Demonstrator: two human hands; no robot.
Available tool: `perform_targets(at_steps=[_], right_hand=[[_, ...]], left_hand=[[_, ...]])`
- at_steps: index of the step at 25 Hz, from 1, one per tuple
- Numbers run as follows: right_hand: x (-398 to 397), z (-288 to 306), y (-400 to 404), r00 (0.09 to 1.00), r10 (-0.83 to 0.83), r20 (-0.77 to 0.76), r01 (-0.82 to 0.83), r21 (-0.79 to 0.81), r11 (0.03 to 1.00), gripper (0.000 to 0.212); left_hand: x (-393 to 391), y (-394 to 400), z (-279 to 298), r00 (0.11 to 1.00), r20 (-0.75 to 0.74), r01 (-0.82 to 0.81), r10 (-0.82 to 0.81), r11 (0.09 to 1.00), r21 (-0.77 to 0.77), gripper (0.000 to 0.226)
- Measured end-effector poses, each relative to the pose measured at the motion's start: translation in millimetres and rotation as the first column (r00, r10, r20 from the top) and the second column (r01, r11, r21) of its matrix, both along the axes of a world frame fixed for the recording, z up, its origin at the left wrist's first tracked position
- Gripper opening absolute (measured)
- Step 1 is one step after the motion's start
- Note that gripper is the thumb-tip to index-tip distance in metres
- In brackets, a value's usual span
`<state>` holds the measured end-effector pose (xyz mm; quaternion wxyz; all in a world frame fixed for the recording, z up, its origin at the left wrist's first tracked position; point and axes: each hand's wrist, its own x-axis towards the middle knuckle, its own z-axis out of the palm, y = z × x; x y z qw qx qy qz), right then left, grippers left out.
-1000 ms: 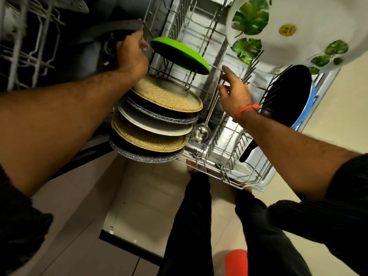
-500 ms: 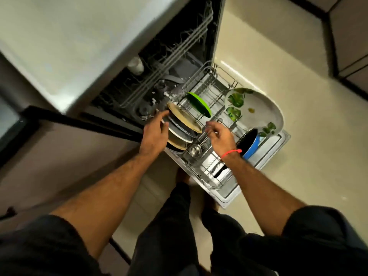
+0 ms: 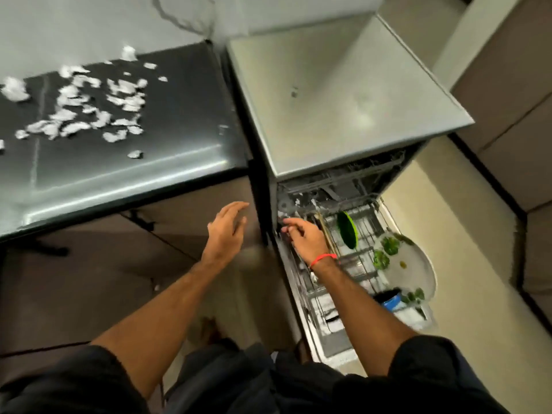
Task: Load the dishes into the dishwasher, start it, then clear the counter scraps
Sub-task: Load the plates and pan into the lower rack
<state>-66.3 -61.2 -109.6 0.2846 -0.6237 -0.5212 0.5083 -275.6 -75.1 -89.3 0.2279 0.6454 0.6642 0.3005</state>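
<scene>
Lower rack [image 3: 363,265] crowded: green plate [image 3: 347,230] and leaf-print platter [image 3: 415,271] upright; open slots between them.

The glossy black stone-like counter top [image 3: 125,162] is throwing back long streaks of light, and the torn white paper-like scraps [image 3: 89,106] lying on it are looking matt and crumpled. Just right of that counter, the grey dishwasher's flat top [image 3: 343,100] is showing a dull satin finish. Below it, the thin metal wire rack [image 3: 363,258] is glinting around a smooth bright green plastic-looking plate [image 3: 347,230] and a glossy white leaf-printed plate [image 3: 418,270].
</scene>
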Motion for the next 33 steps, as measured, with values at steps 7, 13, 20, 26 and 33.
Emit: perform_targets(at_steps=[7,13,20,26,33], right_hand=[[-187.1,63.5,35.2,0.938,0.339,0.075,-0.347,0.175,0.921,0.027],[-374.3,99.7,38.1,0.884,0.466,-0.011,-0.451,0.236,0.861,0.023],[-529.0,119.3,43.5,0.802,0.589,-0.096,-0.554,0.248,0.795,0.021],[-625.4,108.8,74.7,0.711,0.667,-0.220,-0.648,0.163,0.744,0.023],[-757.4,120.7,111.3,0.642,0.712,-0.284,-0.734,0.042,0.678,0.011]], left_hand=[[-192.3,-21.0,42.1,0.950,0.176,-0.280,0.258,0.953,0.115,0.034],[-370.2,-78.9,65.0,0.840,0.222,-0.533,0.494,0.828,0.173,0.035],[-494.1,-115.8,87.8,0.639,0.277,-0.766,0.717,0.625,0.151,0.034],[-553.7,-104.2,92.6,0.463,0.319,-0.885,0.827,0.450,0.118,0.030],[-611.0,-74.5,93.1,0.231,0.351,-0.968,0.907,0.250,-0.010,0.034]])
